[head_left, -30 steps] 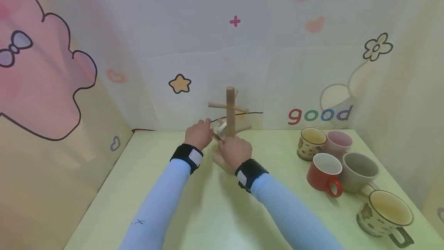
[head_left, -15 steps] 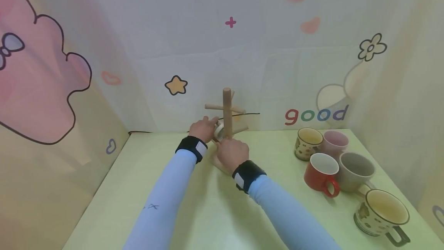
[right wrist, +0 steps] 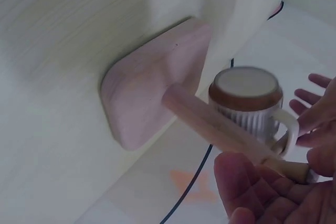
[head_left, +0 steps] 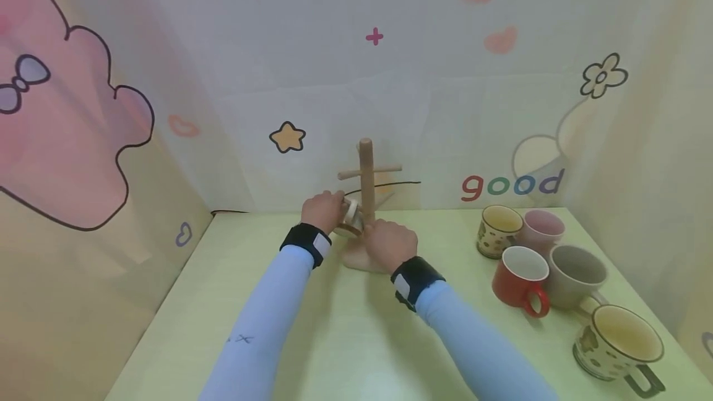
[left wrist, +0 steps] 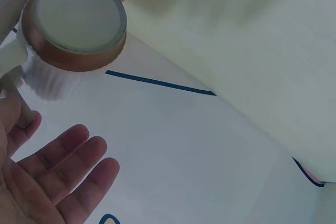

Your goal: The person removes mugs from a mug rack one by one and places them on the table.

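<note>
A wooden mug tree [head_left: 366, 172] stands near the back wall. A white ribbed mug with a brown band [right wrist: 247, 98] hangs upside down by its handle on a lower peg, left of the post. My left hand [head_left: 323, 210] is beside that mug; its thumb and index finger pinch the peg end near the handle, while the other fingers [left wrist: 86, 182] stretch out. My right hand [head_left: 392, 243] grips the tree low at the post, fingers curled at a peg [right wrist: 294, 170]. The exact contact is partly hidden in the head view.
To the right stand several mugs: a small patterned one [head_left: 492, 243], a pink one [head_left: 543, 234], a red one [head_left: 512, 286], a grey one [head_left: 570, 286] and a larger patterned one [head_left: 604, 351]. The printed backdrop [head_left: 445, 110] rises behind the table [head_left: 234, 302].
The mug tree has turned about its post, so its pegs and base point differently and the mug now faces nearer. My right hand has shifted slightly right; my left hand stays beside the mug.
</note>
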Demonstrator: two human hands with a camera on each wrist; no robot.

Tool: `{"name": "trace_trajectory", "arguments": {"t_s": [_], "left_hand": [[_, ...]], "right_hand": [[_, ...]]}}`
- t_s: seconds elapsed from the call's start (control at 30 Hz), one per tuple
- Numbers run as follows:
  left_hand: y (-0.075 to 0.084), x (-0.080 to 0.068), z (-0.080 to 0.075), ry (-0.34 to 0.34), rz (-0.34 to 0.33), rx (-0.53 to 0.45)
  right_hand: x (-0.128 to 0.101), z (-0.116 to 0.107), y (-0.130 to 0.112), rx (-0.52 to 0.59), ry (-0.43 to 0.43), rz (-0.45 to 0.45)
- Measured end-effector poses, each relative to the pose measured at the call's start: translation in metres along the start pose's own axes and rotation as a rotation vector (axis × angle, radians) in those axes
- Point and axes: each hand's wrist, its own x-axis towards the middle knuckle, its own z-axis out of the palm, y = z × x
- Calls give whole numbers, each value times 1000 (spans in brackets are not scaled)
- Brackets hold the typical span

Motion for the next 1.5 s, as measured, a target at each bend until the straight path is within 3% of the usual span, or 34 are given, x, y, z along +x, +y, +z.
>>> {"name": "trace_trajectory", "arguments": {"t_s": [0.13,0.23,0.37,0.5,0.9,1.2,1.5], "left_hand": [[0,-7,-4,-11,-7,-24],[-1,-12,-3,-17,1,-17],[-4,-15,2,-6,19,-14],[-3,-19,4,7,27,-3],[1,-33,3,114,20,-5],[4,-35,8,77,-11,-34],[5,-42,9,43,-34,-64]], "right_hand": [[1,2,10,-35,-5,-36],[2,3,17,-25,-12,2],[3,2,23,105,-7,126],[3,0,29,201,28,187],[8,3,34,240,114,183],[9,6,35,159,214,118],[15,12,40,208,173,104]]}}
